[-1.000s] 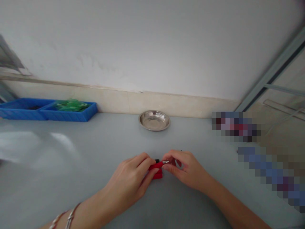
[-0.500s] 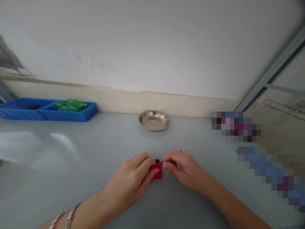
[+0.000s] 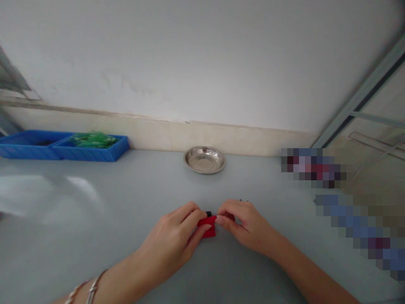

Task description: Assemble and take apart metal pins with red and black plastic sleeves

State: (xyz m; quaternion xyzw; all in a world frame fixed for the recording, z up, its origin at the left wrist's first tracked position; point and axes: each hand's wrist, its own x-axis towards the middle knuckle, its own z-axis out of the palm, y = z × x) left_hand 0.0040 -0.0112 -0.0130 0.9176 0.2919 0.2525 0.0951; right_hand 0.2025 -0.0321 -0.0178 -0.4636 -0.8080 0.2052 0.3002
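Near the front middle of the table, my left hand is closed on a small red piece, thumb on the near side and fingers behind. Its kind is unclear, since the fingers cover much of it. A small black part sticks up just behind the red piece. My right hand pinches thumb and forefinger together at the red piece's upper right corner; what lies between those fingertips is too small to make out. Beyond both hands stands a round, shallow steel dish.
Two joined blue trays stand at the back left against the wall; green plastic material fills the right one, something dark lies in the left. Tiny dark bits show past my right hand. Blurred-out areas and a metal frame are at right.
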